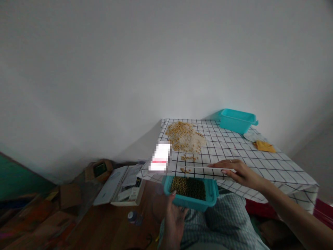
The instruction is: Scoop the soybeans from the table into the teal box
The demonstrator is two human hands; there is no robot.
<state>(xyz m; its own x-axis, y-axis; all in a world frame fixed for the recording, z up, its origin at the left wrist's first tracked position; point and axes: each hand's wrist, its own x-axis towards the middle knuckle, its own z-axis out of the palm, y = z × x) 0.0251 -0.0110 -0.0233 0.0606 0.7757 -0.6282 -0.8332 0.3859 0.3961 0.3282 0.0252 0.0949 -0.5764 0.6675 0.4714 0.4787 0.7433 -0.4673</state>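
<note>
Below the table's front edge, my left hand [174, 217] grips a turquoise plastic bin [192, 202], thumb over its near rim. Inside it, yellow beans [179, 184] lie on the left and dark green beans [196, 189] on the right. My right hand [238, 171] is closed on a thin white strip [197, 167], held level just over the table's front part; whether it is a stick or a sheet seen edge-on, I cannot tell. Near its left end lie a few yellow beans [185, 170]. Farther back spreads a pile of yellow beans mixed with whitish grains [183, 135].
A second turquoise bin [236, 121] stands at the back right of the checked tablecloth [221, 146]. A yellow packet [264, 146] lies near it. At the left front is a blurred-out phone-shaped thing [160, 156]. An open white box [128, 192] and a bottle [132, 217] are on the floor.
</note>
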